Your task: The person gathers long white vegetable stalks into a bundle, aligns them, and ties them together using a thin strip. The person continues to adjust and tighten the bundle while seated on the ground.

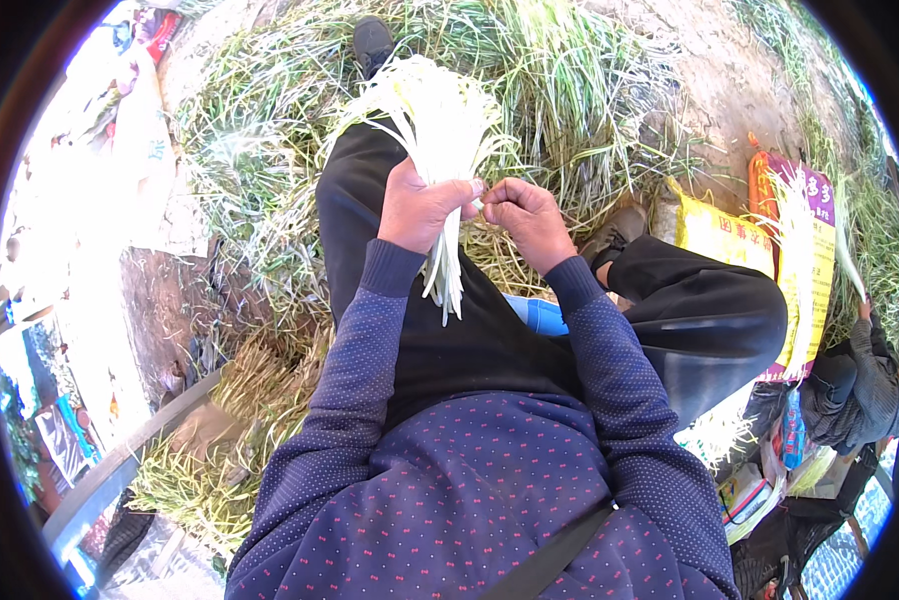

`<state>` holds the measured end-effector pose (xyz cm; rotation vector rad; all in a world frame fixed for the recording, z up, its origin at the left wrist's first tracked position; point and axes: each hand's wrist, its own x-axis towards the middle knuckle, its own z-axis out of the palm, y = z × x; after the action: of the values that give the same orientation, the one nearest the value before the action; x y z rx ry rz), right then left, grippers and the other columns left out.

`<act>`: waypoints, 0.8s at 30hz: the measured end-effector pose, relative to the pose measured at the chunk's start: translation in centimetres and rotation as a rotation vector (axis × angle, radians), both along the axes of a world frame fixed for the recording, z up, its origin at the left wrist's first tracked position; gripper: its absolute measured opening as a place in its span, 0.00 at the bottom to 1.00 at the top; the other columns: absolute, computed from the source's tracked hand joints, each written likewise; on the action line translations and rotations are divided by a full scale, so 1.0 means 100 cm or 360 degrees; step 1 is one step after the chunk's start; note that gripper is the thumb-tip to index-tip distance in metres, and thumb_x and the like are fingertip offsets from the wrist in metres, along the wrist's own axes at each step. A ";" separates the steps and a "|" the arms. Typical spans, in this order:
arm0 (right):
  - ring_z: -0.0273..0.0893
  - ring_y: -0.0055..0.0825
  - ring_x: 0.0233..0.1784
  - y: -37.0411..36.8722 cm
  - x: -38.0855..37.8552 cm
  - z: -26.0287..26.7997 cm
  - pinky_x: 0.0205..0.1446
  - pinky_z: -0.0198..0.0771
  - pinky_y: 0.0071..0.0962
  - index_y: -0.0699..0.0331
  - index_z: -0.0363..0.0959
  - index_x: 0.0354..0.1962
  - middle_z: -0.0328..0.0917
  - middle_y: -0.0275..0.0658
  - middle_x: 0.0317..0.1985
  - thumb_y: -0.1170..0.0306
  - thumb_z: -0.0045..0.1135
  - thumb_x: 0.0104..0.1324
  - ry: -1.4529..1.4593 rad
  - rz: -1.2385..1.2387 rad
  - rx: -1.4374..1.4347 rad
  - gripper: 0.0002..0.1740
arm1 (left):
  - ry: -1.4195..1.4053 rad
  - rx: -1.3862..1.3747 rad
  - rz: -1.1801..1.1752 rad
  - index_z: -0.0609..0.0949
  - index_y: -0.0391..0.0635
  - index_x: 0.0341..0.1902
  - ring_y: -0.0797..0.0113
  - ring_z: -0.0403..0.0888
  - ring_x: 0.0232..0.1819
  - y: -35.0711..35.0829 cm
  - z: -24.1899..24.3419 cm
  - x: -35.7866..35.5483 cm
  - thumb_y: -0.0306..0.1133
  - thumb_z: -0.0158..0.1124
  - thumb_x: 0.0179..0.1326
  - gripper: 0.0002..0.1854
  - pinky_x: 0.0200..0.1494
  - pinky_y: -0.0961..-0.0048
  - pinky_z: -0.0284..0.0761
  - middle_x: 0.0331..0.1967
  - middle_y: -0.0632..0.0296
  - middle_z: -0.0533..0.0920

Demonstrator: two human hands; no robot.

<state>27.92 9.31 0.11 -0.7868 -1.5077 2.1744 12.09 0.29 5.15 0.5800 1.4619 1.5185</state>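
Observation:
My left hand point(428, 204) grips a bundle of pale, blanched leafy stalks point(449, 124), perhaps chives. The bundle's leafy yellow-white ends fan out above the fist, and its thinner white ends point(443, 277) hang below, over my black trousers point(449, 352). Beside the left thumb, my right hand point(524, 220) pinches a small pale stalk end point(479, 204) between thumb and forefinger. Whether that piece is still joined to the bundle is not clear. Both hands are held above my lap, between my spread knees.
Heaps of cut green leaves point(569, 90) cover the ground ahead. Yellow printed sacks point(723, 236) lie at right, with more pale stalks point(794, 277) on one. A co-worker point(862, 390) sits at the right edge, holding stalks. A curved rail point(131, 457) and yellowed leaves point(202, 480) are lower left.

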 end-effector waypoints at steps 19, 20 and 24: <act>0.77 0.17 0.34 0.000 0.002 -0.018 0.43 0.71 0.21 0.64 0.76 0.37 0.79 0.30 0.32 0.74 0.55 0.68 0.0055 0.0086 -0.0471 0.02 | 0.0086 0.0038 -0.0019 0.80 0.33 0.48 0.72 0.84 0.29 0.003 0.003 0.006 0.19 0.66 0.56 0.14 0.34 0.76 0.81 0.33 0.58 0.86; 0.76 0.17 0.34 -0.002 0.001 -0.019 0.43 0.71 0.21 0.64 0.76 0.37 0.79 0.30 0.32 0.75 0.56 0.68 0.0079 0.0041 -0.0419 0.02 | 0.0101 0.0020 -0.0006 0.80 0.33 0.48 0.72 0.84 0.28 0.004 0.003 0.007 0.19 0.67 0.56 0.14 0.34 0.76 0.81 0.33 0.58 0.86; 0.74 0.15 0.35 -0.004 -0.002 -0.014 0.43 0.69 0.20 0.66 0.76 0.36 0.79 0.29 0.31 0.77 0.55 0.67 -0.0047 -0.0061 -0.0171 0.02 | 0.0109 -0.0013 0.0050 0.80 0.33 0.48 0.73 0.84 0.28 0.006 -0.003 0.005 0.19 0.68 0.58 0.14 0.33 0.77 0.81 0.33 0.60 0.85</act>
<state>27.69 8.88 -1.24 -0.8788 -1.3877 2.2401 12.62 0.84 4.84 0.6122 1.5350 1.5299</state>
